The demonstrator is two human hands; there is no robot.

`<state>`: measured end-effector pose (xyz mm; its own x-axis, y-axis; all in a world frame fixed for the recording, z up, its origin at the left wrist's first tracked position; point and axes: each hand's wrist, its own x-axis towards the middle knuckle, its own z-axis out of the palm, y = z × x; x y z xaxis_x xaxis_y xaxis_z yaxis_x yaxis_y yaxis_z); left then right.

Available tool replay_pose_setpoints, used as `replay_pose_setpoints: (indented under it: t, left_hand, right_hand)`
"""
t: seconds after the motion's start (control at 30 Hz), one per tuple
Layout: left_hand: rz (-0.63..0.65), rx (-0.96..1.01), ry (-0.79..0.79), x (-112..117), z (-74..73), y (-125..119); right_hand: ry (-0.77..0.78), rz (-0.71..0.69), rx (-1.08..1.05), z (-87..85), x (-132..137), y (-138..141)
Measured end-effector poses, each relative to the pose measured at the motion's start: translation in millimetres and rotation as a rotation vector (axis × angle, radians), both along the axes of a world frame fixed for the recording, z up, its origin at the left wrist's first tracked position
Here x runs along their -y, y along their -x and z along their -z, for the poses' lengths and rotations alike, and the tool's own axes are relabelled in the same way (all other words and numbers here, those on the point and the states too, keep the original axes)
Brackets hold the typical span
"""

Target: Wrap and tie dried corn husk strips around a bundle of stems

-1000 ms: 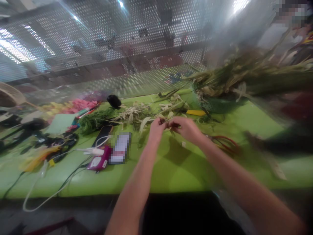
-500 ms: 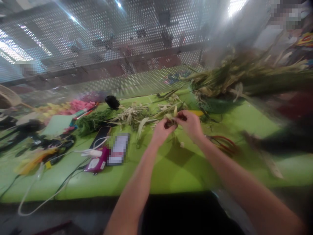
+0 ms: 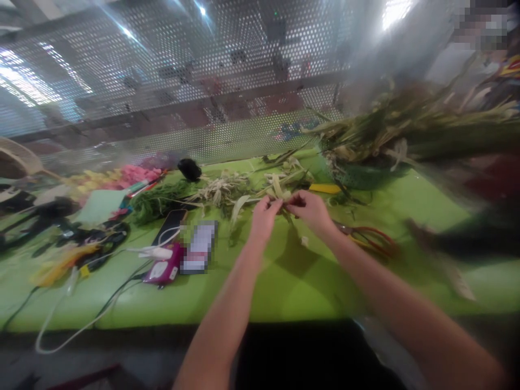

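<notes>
1. A green table (image 3: 309,281) runs across the room, with a perforated metal screen (image 3: 203,81) standing along its far edge.
2. From the hands, at about ten o'clock, a heap of pale dried leaves (image 3: 221,189) lies on the cloth, with darker green sprigs (image 3: 156,200) further out at nine.
3. At one o'clock a green basket (image 3: 365,173) carries a big sheaf of long stalks leaning off to the right. A yellow-handled tool (image 3: 325,188) lies just in front of it.
4. Red-handled scissors (image 3: 374,238) lie at four o'clock, near the right wrist.
5. At eight o'clock sit a dark phone (image 3: 170,222) and a pink power bank (image 3: 162,269) with a white cable trailing off the near edge.
6. Nothing stands between the hands and the leaf heap.
7. The left hand (image 3: 264,216) is closed narrow, its fingertips pinching one end of a leafy stem (image 3: 282,199).
8. The right hand (image 3: 311,210) is curled tight on the stem's other end, knuckles up.
9. The stem is held between the two hands, just above the table and at the near edge of the leaf heap.
</notes>
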<state>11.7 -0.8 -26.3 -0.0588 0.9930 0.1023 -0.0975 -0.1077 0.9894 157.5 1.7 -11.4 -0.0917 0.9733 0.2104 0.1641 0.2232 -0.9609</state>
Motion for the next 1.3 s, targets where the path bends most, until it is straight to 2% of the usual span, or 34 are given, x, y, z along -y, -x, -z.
replay_pose_setpoints:
  t: [0.1, 0.2, 0.3, 0.4, 0.53, 0.6, 0.7, 0.87, 1.17, 1.3]
  left_hand:
    - [0.029, 0.008, 0.012, -0.1, 0.2, 1.2]
    - [0.074, -0.043, 0.024, -0.2, -1.3, 3.0]
    - [0.054, -0.175, 0.022, -0.6, -2.9, 4.3]
    - [0.031, -0.327, -0.020, 0.0, -4.5, 4.4]
    - [0.026, -0.426, -0.118, 2.6, -6.4, 2.0]
    - [0.047, -0.466, -0.143, 3.7, -7.3, 0.4]
    - [0.108, -0.516, -0.147, 4.8, -8.5, -1.2]
    - [0.185, -0.462, -0.119, 5.6, -6.6, -1.2]
    - [0.211, -0.432, -0.172, 3.8, -3.0, -1.6]
    - [0.238, -0.396, -0.150, 3.3, -4.4, -1.8]
  right_hand:
    - [0.197, -0.078, -0.151, -0.1, -1.8, 0.6]
    - [0.229, -0.063, -0.267, 0.3, -2.3, -0.1]
    - [0.142, 0.031, -0.303, 0.3, -2.8, -1.6]
    - [0.023, 0.098, -0.191, -2.0, -2.5, -3.6]
    - [-0.252, 0.015, 0.042, -5.2, 1.2, -4.4]
    - [-0.307, -0.022, 0.109, -5.0, 3.1, -3.8]
    - [-0.241, 0.022, 0.104, -3.3, 3.4, -3.6]
    - [-0.110, 0.096, 0.073, -0.8, -2.4, -7.2]
    - [0.130, -0.025, -0.039, -6.9, -3.7, -6.8]
    - [0.156, -0.071, -0.160, -8.8, -2.1, -6.9]
